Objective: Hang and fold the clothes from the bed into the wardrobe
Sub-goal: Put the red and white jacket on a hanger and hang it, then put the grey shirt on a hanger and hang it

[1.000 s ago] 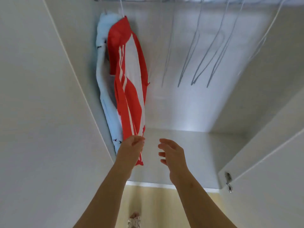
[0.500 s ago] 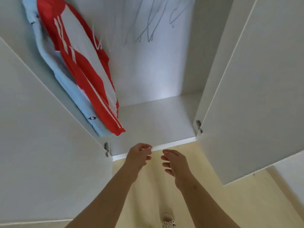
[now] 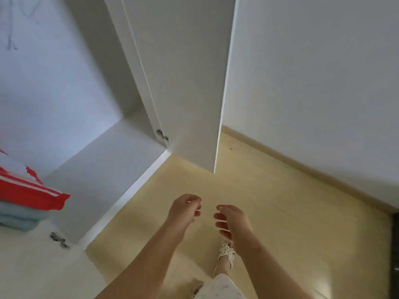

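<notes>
The left hand [image 3: 184, 209] and the right hand [image 3: 232, 222] are near each other above the yellow floor [image 3: 280, 201], both with loosely curled fingers and holding nothing, while a red and white garment [image 3: 28, 190] and a light blue garment [image 3: 19, 217] show at the left edge inside the white wardrobe [image 3: 103, 169], whose door [image 3: 190, 83] stands open.

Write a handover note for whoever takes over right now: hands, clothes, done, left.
Left hand: loosely curled, holds nothing. Right hand: relaxed, holds nothing. Both are over the yellow floor before the open white wardrobe.
Red-and-white striped garment and pale blue garment are inside it, at the view's left edge.
Done: those two appear put away.
Left: the bed is out of view, so remaining clothes cannot be counted; probably fetch the next one.
</notes>
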The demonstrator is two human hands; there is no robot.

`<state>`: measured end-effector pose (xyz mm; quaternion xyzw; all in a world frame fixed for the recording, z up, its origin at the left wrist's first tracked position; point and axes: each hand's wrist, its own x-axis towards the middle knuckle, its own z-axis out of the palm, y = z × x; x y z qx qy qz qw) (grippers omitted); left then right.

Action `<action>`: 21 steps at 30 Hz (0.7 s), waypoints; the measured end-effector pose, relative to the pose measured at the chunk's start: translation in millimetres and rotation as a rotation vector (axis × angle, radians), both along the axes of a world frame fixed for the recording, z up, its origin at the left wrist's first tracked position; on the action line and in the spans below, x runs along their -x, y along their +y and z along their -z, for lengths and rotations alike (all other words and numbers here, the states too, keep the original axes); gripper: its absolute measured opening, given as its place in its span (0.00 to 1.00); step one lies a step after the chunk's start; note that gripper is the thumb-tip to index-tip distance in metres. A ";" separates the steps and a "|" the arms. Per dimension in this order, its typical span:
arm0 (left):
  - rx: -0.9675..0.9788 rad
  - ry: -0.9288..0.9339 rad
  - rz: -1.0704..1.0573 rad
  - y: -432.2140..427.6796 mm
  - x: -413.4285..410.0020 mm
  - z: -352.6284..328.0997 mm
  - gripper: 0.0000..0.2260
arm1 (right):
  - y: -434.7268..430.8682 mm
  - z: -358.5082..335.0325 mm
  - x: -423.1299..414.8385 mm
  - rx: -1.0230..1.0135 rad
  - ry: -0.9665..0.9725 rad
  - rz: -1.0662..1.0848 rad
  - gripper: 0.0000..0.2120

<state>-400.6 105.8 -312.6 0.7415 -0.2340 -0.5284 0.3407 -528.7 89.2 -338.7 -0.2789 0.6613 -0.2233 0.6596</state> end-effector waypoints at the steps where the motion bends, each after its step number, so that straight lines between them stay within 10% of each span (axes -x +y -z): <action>1: -0.003 0.000 0.063 1.2 17.0 1.1 0.06 | 9.4 0.3 18.8 -0.008 0.007 0.059 0.06; 21: 0.037 0.041 0.999 69.6 458.6 -8.0 0.08 | 188.0 -17.5 434.1 0.049 0.011 1.062 0.06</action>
